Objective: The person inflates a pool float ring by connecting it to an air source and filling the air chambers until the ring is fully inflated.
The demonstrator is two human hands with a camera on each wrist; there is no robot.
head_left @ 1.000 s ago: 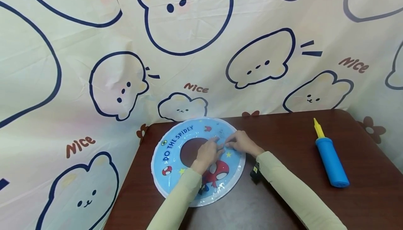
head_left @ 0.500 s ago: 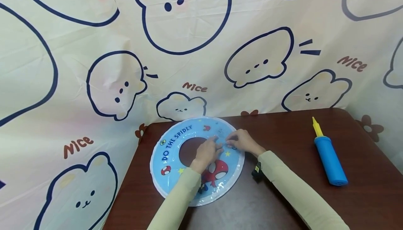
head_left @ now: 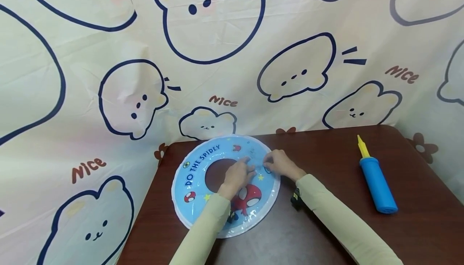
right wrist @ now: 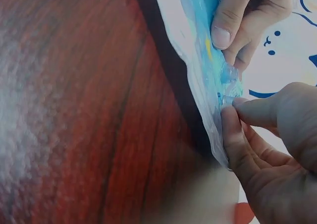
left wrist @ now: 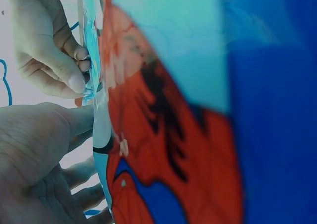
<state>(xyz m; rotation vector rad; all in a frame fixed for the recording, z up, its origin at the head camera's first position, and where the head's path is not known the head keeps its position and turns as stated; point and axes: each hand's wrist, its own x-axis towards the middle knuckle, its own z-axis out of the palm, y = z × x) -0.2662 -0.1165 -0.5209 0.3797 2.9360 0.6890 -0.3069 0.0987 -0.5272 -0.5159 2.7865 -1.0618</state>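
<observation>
A flat, light-blue swim ring (head_left: 193, 210) with a white edge, a red cartoon figure and "DO THE SPIDEY" lettering lies on the table. My left hand (head_left: 236, 178) reaches over the ring's hole, thumb and forefinger pinching the vinyl beside the clear valve (right wrist: 229, 80). At the valve's other side, my right hand (head_left: 282, 164) pinches its end between thumb and forefinger, as the right wrist view shows. In the left wrist view the remaining fingers (left wrist: 81, 174) of my left hand are spread near the printed surface.
A blue hand pump (head_left: 378, 186) with a yellow nozzle lies on the right part of the dark wooden table (head_left: 326, 156). Behind the table hangs a pale cloth (head_left: 232, 79) printed with cartoon bears.
My right hand has shifted slightly right, widening the gap to my left hand, which stays on the ring. The whole head view has drifted a little.
</observation>
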